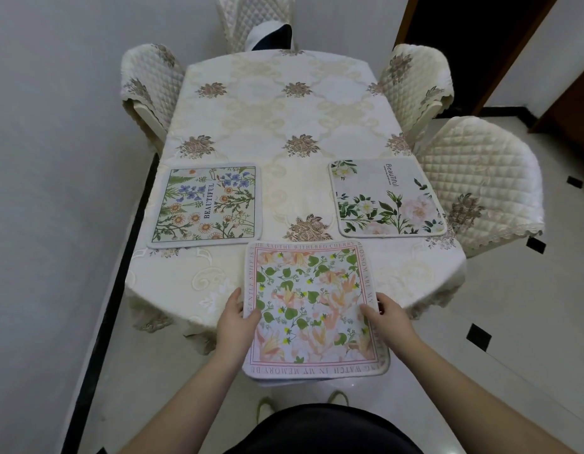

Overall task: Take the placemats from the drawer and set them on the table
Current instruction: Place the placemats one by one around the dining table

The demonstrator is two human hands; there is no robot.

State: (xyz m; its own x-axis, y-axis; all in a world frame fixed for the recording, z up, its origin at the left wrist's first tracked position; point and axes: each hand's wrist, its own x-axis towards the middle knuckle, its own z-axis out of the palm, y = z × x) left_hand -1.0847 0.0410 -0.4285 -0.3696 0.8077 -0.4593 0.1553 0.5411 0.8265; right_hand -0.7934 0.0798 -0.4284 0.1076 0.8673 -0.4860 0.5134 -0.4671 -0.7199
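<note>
- Left: our left hand [235, 314] pinches the left edge of the square pink-bordered placemat with orange lilies and green leaves [311, 309], thumb on top, fingers curled under.
- That mat hangs half over the near edge of the table; its far half lies over the cloth, its near half sticks out toward us. There seem to be more mat edges stacked beneath its near rim; we cannot tell how many.
- Right: our right hand [387, 314] grips the mat's right edge the same way, thumb on the printed face.
- Step in hand, as we judge it: slide the mat forward until it sits wholly on the cloth, keep both hands level so it lands flat, square it to the table edge, and stop short of the two mats beyond.
- Surface, left to right: a square placemat with blue flowers, daisies and the word BEAUTIFUL [206, 204] lies flat on the left; a square white-rose placemat [387, 198] lies flat on the right, well apart from it. Both rest on the cream damask tablecloth with brown floral medallions [284, 119].
- Room: quilted cream chair covers [149, 80] around the table, pale wall left, glossy tiled floor with black insets [513, 322] right, dark doorway at far right.
</note>
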